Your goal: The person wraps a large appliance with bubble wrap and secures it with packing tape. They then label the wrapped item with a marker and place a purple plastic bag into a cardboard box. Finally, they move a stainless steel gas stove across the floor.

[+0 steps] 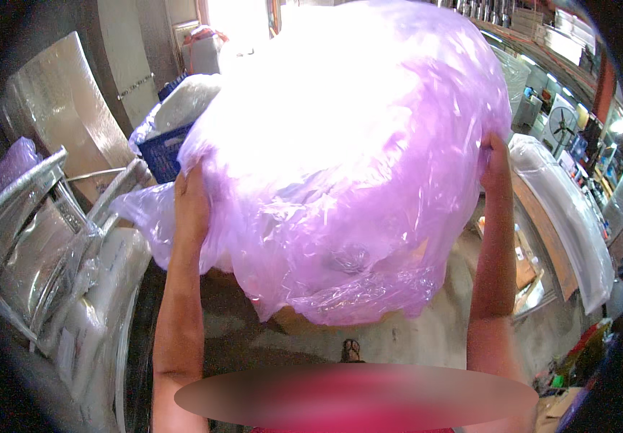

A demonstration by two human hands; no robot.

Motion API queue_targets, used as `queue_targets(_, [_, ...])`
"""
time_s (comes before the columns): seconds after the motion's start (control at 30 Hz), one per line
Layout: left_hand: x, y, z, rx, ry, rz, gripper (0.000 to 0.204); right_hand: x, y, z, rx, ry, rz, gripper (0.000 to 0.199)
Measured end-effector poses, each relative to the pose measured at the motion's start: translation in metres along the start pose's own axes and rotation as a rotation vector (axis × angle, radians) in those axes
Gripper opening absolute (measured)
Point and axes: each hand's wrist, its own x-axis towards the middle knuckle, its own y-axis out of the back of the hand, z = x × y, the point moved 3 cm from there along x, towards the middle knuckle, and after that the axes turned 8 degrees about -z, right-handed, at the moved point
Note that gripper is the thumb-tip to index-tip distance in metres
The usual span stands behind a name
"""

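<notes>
Nearest to us, both of our forearms rose from the lower edge of the view, and between them, on the concrete floor, one sandalled foot showed.

Our left hand pressed flat against the left side of the bag, a big purple bag of thin clear plastic, puffed up and shining. The fingers lay close together on the film, and their tips were hidden behind a fold, so we could not tell how firmly they gripped. Our right hand was on the right edge of the bag, higher than the left one, with the fingers closed on the plastic.

The bag was held up in front of us, between the two hands, above the floor, and it filled the middle of the view. Its lower end hung down in wrinkles over something brown, perhaps a box, of which only a corner showed.

To the left stood metal frames wrapped in clear film. Behind the bag on the left there was a blue crate with another plastic bundle on it. To the right a long wrapped panel lay, and further away a fan and shelves with goods under lamps.
</notes>
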Motion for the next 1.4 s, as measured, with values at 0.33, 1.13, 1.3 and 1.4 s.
queue_targets(0.33, [0.098,-0.279,-0.030,0.240,-0.306,-0.247,0.052,-0.085,0.128,0.132,0.191,-0.373,0.144,0.029])
queue_targets(1.13, [-0.090,-0.335,-0.104,-0.453,0.219,-0.684,0.025,-0.349,0.083,0.153,-0.451,-1.117,-0.556,0.117])
queue_targets(1.3, [-0.015,-0.271,-0.052,-0.424,0.371,-0.605,0.031,-0.245,-0.049,0.184,0.394,-0.628,0.127,0.084])
queue_targets(1.4, [0.042,-0.225,-0.052,-0.192,0.290,-0.624,0.037,-0.146,-0.048,0.191,0.268,-0.815,0.236,0.043])
